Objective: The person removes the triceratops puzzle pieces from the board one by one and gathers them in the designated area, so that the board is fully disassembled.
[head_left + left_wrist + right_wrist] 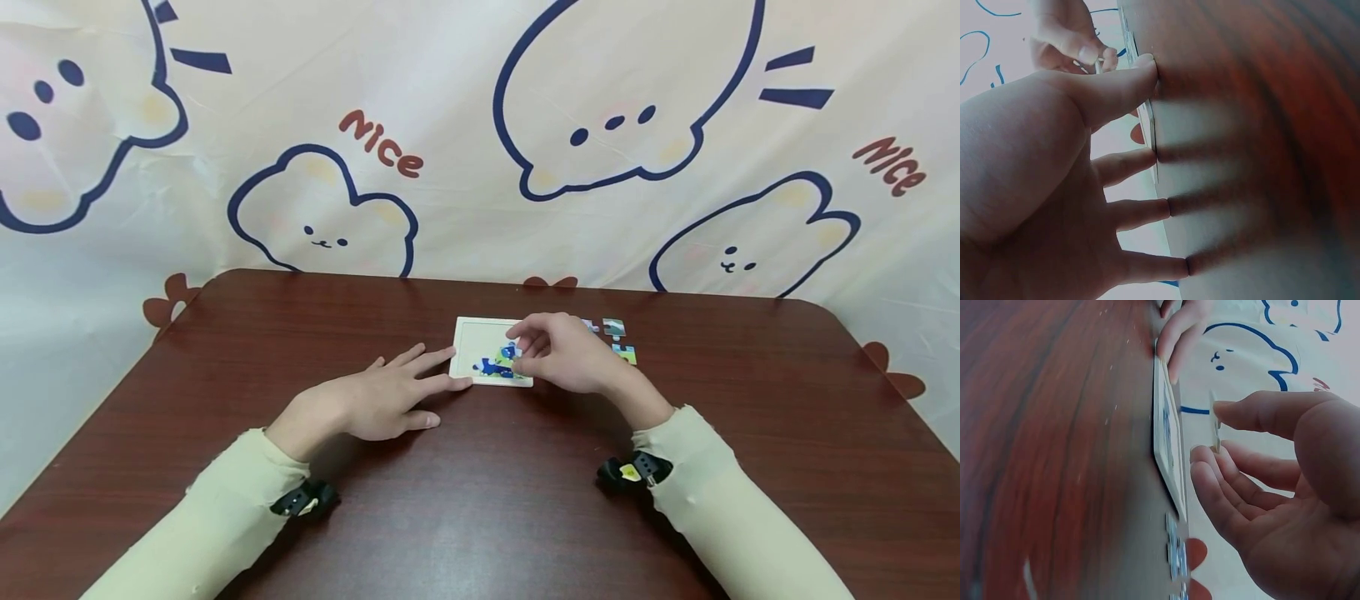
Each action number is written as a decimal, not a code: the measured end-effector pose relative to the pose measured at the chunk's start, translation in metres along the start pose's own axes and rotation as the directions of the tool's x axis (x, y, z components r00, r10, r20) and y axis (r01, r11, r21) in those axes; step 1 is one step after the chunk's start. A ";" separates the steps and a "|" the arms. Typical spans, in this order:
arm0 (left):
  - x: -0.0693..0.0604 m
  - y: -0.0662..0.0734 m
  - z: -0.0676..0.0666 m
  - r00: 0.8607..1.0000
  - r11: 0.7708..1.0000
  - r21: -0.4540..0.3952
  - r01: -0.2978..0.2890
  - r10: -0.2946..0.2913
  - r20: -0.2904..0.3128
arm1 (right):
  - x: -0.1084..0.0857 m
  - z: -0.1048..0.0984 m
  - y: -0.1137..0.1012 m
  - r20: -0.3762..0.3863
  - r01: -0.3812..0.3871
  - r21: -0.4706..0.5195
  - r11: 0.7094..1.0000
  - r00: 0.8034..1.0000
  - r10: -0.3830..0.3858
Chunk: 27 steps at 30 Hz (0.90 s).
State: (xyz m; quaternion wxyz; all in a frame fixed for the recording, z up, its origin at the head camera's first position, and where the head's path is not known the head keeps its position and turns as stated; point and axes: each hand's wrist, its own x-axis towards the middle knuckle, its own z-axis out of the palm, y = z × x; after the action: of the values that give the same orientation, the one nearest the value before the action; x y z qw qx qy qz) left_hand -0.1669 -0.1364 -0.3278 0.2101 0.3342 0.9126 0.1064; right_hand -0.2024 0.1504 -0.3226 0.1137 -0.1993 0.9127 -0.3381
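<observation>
A white puzzle tray (pixel 468 340) lies flat on the table, with several blue and green pieces (pixel 492 367) in its lower right part. My left hand (pixel 375 402) is spread out at the tray's left side, and fingertips touch its edge. Over the tray's right side, my right hand (pixel 566 354) pinches a thin puzzle piece (pixel 1215 428) between thumb and fingers. In the right wrist view that piece is raised above the tray and seen edge-on, so its picture is hidden. The right hand covers part of the tray in the head view.
Several loose puzzle pieces (pixel 613 327) lie on the brown table (pixel 480 492) just right of the tray, partly behind the right hand. A pale curtain (pixel 450 75) with cartoon prints hangs behind the table's far edge.
</observation>
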 end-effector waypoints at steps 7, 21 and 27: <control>0.000 0.000 0.000 1.000 1.000 0.004 0.002 -0.002 0.000 | -0.014 -0.007 0.012 0.003 -0.006 -0.013 1.000 1.000 0.006; 0.000 0.000 0.001 1.000 1.000 0.001 0.005 -0.005 -0.006 | -0.035 -0.015 0.028 0.048 -0.033 -0.048 0.998 0.998 0.035; 0.000 0.000 0.001 1.000 1.000 -0.002 0.003 -0.003 -0.010 | -0.040 -0.017 0.033 0.058 -0.029 -0.075 0.997 0.998 0.033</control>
State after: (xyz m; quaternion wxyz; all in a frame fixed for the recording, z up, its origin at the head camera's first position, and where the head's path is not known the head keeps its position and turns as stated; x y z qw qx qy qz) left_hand -0.1668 -0.1364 -0.3288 0.2059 0.3319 0.9142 0.1085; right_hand -0.1819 0.2001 -0.3288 0.1384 -0.1991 0.9238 -0.2962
